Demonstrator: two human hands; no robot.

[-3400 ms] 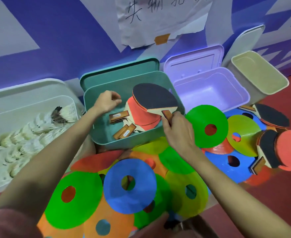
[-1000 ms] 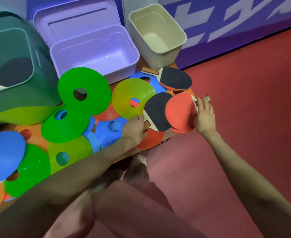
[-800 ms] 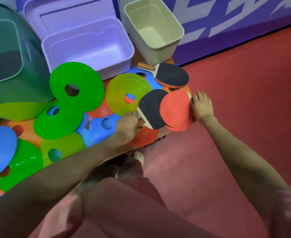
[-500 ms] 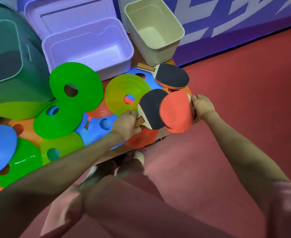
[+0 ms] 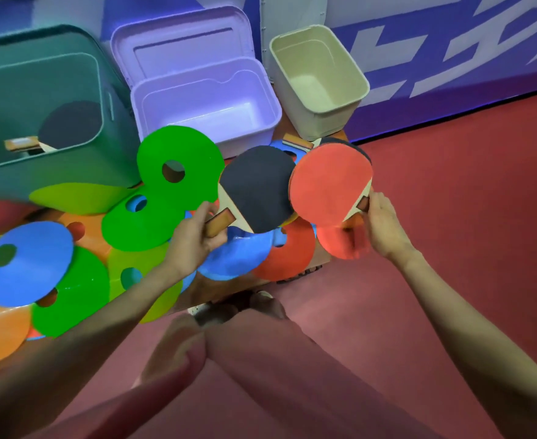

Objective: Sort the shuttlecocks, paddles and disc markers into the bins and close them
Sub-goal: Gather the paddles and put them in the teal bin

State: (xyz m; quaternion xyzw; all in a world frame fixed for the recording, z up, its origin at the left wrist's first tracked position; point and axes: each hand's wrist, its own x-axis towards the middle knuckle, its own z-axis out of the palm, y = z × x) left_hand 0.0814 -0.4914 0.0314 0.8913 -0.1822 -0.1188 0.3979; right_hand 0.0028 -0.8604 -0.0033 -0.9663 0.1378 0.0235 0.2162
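While both paddles sit lifted above the disc markers, head view:
Left hand (image 5: 194, 239): curled round the handle of the black-faced paddle (image 5: 256, 186); blade up and to the right of the grip.
Right hand (image 5: 384, 224): pinching the handle of the red-faced paddle (image 5: 330, 182); blade up and to the left of the grip.
Long axes: converging, blades nearly touching, handles splayed outward.
Green bin (image 5: 39, 99): far left, open, one paddle already inside.
Nearer hand: left, judged; right must cross over the purple bin (image 5: 204, 99).
Third paddle (image 5: 299, 142): flat behind the held blades, mostly hidden.
Disc markers (image 5: 178, 166): piled, unsorted.
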